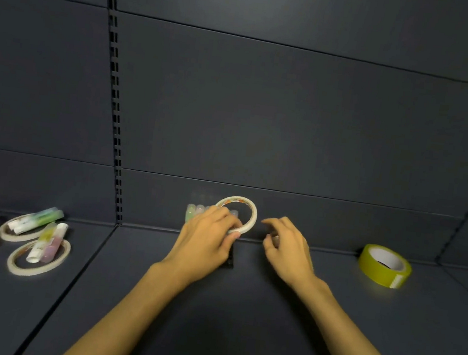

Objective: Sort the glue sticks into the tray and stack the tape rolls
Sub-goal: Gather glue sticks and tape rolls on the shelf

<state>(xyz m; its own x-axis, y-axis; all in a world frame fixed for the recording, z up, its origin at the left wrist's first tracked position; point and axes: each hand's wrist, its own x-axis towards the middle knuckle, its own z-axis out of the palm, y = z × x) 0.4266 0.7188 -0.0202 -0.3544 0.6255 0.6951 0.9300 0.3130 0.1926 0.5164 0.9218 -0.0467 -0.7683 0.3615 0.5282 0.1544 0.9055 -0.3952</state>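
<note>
My left hand [208,238] holds a thin cream tape roll [247,212], tilted up on edge, at the back middle of the dark shelf. Behind the hand stand several pastel glue sticks [194,212] in a dark tray [230,260], which the hand mostly hides. My right hand [289,248] hovers just right of the roll, fingers loosely curled and apart, holding nothing. A wide yellow-green tape roll [383,264] lies flat at the right. At the left lie more thin cream tape rolls [38,257] with loose glue sticks [48,239] across them.
The shelf [239,324] is dark grey with a back wall close behind the tray. A slotted upright [115,105] and a floor seam split off the left section, where the loose pile lies. Another upright runs at the far right.
</note>
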